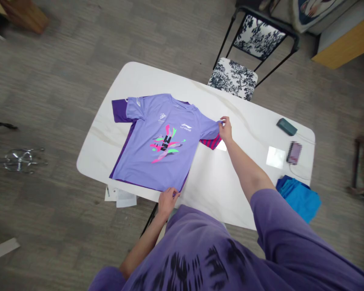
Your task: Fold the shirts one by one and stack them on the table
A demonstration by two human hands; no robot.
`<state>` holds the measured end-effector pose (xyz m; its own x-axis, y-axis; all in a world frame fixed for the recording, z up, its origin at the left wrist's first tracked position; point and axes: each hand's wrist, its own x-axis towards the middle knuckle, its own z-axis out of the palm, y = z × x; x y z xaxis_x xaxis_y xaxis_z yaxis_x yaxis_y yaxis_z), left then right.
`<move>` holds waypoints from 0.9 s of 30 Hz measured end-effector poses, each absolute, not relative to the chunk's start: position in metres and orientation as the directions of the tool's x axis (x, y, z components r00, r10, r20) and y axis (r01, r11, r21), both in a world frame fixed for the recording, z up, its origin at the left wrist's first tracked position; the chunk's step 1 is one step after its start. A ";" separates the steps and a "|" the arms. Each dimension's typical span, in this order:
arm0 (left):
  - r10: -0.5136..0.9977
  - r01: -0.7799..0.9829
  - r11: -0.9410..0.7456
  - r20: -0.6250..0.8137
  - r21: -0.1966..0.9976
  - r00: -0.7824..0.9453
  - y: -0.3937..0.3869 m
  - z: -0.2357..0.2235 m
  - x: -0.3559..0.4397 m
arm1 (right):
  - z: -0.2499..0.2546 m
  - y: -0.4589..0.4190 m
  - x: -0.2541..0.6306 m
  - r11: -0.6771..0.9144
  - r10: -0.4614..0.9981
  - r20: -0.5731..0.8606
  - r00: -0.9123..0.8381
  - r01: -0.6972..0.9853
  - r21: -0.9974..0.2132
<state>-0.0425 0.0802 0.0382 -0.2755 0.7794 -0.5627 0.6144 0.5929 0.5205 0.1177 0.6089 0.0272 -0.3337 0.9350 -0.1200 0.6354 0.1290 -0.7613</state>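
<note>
A lilac sports T-shirt [157,137] with a bright printed logo lies flat, front up, on a white table [212,178]. My left hand [167,201] pinches the shirt's bottom hem corner at the table's near edge. My right hand [226,128] is stretched out and grips the end of the shirt's right sleeve, where a red-striped trim shows. The far sleeve is dark purple and lies flat.
A folded blue cloth [299,197] sits at the table's right corner. A dark case [286,126], a phone [295,152] and a white card [275,157] lie on the right side. A floral-cushioned chair [239,74] stands behind the table. Papers [119,196] lie on the floor below.
</note>
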 end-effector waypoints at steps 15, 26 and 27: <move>0.853 0.716 0.454 -0.492 0.531 -0.175 0.102 0.133 0.075 | 0.051 0.602 0.209 -0.085 0.914 -0.257 -0.314 0.472 -0.878; 0.758 0.539 0.323 -0.554 0.778 0.345 0.168 0.077 0.294 | 0.018 0.608 0.505 -0.213 0.922 -0.353 -0.161 0.549 -0.808; 0.742 0.509 0.322 -0.547 0.798 0.387 0.173 0.069 0.321 | 0.015 0.609 0.537 -0.174 0.935 -0.321 -0.148 0.599 -0.782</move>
<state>0.3205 0.1734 0.0686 0.3875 0.7422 -0.5468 0.5093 0.3221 0.7980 0.5370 0.6091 0.0146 -0.1479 0.9354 -0.3213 0.5992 -0.1738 -0.7815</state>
